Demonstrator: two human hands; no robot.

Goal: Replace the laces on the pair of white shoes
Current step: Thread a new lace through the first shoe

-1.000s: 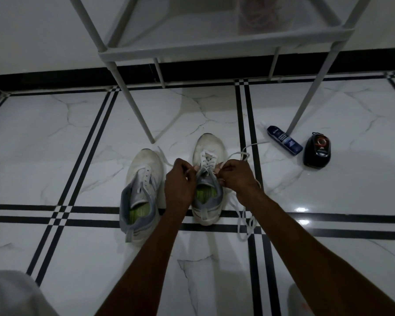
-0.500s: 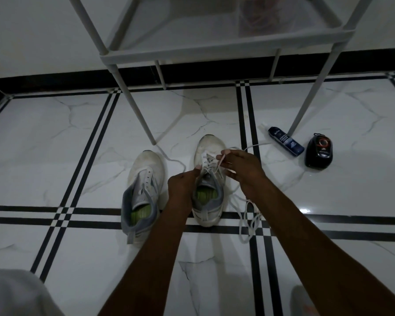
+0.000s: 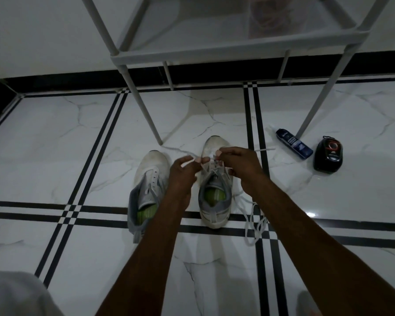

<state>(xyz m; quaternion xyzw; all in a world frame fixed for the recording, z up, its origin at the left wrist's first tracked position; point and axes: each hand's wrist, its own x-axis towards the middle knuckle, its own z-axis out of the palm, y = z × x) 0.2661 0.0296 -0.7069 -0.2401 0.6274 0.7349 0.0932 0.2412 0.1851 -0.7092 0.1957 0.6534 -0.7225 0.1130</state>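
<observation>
Shoes sit side by side on the marble floor, toes pointing toward the far wall, heels over the black stripes that cross the tiles. From the head view, the left shoe has bare eyelets and an open tongue, its green insole showing. The right shoe carries a white lace threaded through its upper eyelets; the lace's slack lies coiled on the floor just beside the shoe's right flank, and one end runs off past the toe toward the right.

Both hands hover over the front of the right shoe. The left hand pinches a strand of the lace between thumb and fingertips, the strand trailing away toward the left shoe's toe. The right hand has its fingers curled around the lace at the eyelets near the toe.

A white rack stands toward the far edge of the floor, one leg landing just beyond the two toes. Near its right leg lie a blue bottle and, just beside it, a black rounded case.
</observation>
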